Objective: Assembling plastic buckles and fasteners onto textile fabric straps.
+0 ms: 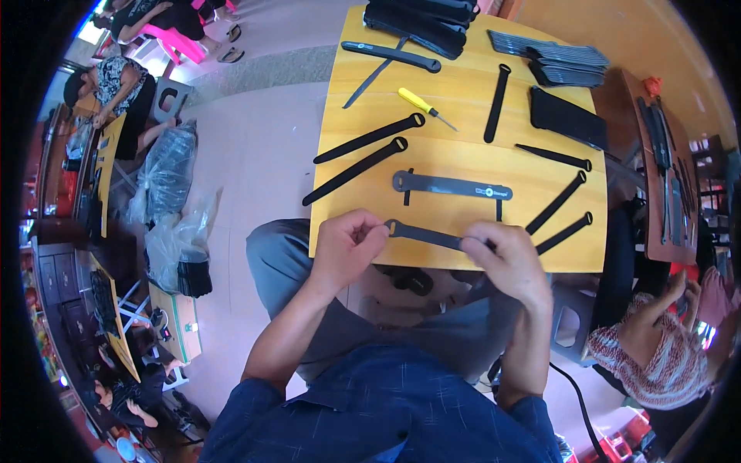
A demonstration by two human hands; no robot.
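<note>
Close to the table's front edge, a black strap (426,234) with a slotted, rounded end is stretched between my hands. My left hand (351,241) pinches it by the slotted end. The fingers of my right hand (509,258) are closed round its other end, which they hide. Just beyond lies a dark grey strip (451,186) with a pale printed mark, crossing two short black pieces. Loose slotted straps flank it: a pair at the left, the lower being a long strap (355,171), and several at the right, among them a slanting strap (557,202).
A yellow-handled screwdriver (417,99) lies mid-table (455,154). Black bundles (421,27) and stacked dark strips (567,60) occupy the far side, with a black pouch-like piece (567,117) at right. Other people sit at both sides; plastic-wrapped bundles (170,166) stand on the floor at left.
</note>
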